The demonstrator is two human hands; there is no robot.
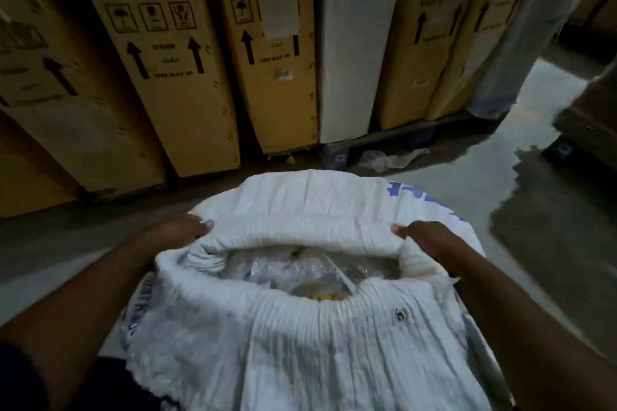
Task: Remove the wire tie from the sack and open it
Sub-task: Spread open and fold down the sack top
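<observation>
A large white woven sack (293,337) with blue print stands on the floor right below me. Its mouth is spread wide, the rim rolled outward. Inside lie clear plastic-wrapped contents (300,274) with something yellow underneath. My left hand (177,232) grips the rolled rim at the left side of the mouth. My right hand (434,243) grips the rim at the right side. No wire tie shows anywhere in view.
A row of tall brown cardboard boxes (173,70) with up-arrows leans along the back, with a white wrapped panel (350,50) among them on a dark pallet. A crumpled clear plastic scrap (390,158) lies on the glossy grey floor (547,210) at right.
</observation>
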